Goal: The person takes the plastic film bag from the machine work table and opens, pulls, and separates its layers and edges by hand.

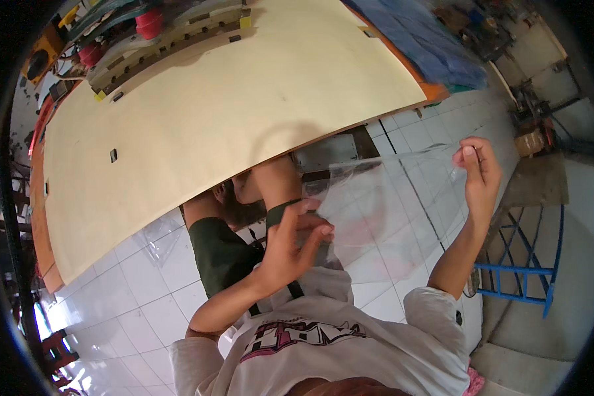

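A thin, see-through plastic bag [376, 214] is spread in the air between my two hands, over the tiled floor to the right of my legs. My right hand [480, 165] is raised and pinches its gathered upper right corner. My left hand [296, 241] is in front of my lap at the bag's left side. Its thumb and middle finger come together at the bag's edge, while the index finger curls above them. The exact spot between the left fingertips is hard to see through the clear plastic.
A large cream-topped table [244, 99] stands ahead, with small dark pieces [113, 156] on it. A long machine bar [171, 56] lies across its far left. Blue cloth [429, 43] covers the right end. A blue metal rack [521, 270] stands at right; loose clear plastic [157, 241] lies left.
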The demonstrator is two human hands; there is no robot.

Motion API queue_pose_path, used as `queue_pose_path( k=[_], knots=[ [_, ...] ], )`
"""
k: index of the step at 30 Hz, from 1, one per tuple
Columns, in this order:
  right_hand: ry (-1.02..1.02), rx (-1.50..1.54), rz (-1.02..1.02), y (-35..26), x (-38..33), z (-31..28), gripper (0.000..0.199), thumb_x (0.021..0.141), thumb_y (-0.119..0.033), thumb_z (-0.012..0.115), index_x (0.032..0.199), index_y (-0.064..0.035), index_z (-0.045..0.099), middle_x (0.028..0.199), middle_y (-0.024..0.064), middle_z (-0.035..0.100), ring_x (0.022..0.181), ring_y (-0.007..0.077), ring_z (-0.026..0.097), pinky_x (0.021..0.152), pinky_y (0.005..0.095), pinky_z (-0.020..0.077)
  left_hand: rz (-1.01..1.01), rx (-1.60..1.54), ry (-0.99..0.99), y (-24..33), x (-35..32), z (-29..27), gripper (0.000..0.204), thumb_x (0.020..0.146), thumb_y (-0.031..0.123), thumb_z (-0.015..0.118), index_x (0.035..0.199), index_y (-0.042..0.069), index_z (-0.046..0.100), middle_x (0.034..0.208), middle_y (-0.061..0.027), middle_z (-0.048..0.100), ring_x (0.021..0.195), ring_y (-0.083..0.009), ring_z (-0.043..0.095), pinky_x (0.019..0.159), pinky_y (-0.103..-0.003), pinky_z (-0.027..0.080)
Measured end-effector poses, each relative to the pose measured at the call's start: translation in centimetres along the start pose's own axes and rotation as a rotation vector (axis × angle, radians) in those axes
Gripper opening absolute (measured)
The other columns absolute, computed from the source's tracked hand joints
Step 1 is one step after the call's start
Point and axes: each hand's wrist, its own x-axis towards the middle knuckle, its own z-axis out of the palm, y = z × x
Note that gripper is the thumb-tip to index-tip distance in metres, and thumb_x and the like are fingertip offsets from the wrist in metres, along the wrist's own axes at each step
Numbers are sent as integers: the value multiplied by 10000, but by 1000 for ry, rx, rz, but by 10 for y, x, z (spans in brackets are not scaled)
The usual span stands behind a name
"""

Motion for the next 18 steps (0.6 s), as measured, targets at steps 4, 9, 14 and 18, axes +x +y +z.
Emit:
queue_pose_path(
  k=[4, 9, 14, 18],
  knots=[
    [-133, 98, 18, -19, 18, 17, 108, 963, -72, 531, 947, -11, 618, 748, 14, 584, 683, 75, 538, 630, 229, 444, 266, 251, 55, 33, 14, -27, 154, 860, -7, 693, 983, -22, 601, 810, -125, 708, 738, -188, 711, 653, -267, 543],
    [-356, 264, 49, -16, 38, 46, 107, 961, -64, 527, 937, -14, 618, 720, 3, 572, 650, 63, 527, 588, 214, 439, 473, 381, -2, 77, 26, -54, 186, 796, 64, 772, 919, 2, 646, 819, -89, 699, 690, -213, 679, 609, -273, 520],
    [-584, 328, 133, -23, 47, 81, 119, 971, -82, 515, 957, -41, 626, 713, -8, 574, 635, 50, 537, 571, 198, 459, 569, 555, 7, 98, 37, -70, 220, 733, 263, 809, 810, 68, 745, 996, -157, 604, 915, -280, 575, 763, -353, 479],
    [-670, 354, 200, -42, 55, 100, 128, 977, -93, 510, 957, -49, 628, 713, -9, 576, 646, 51, 554, 575, 195, 479, 696, 682, 3, 128, 51, -74, 182, 717, 235, 804, 792, 75, 758, 1134, -216, 632, 1078, -327, 603, 919, -414, 479]
  ],
)
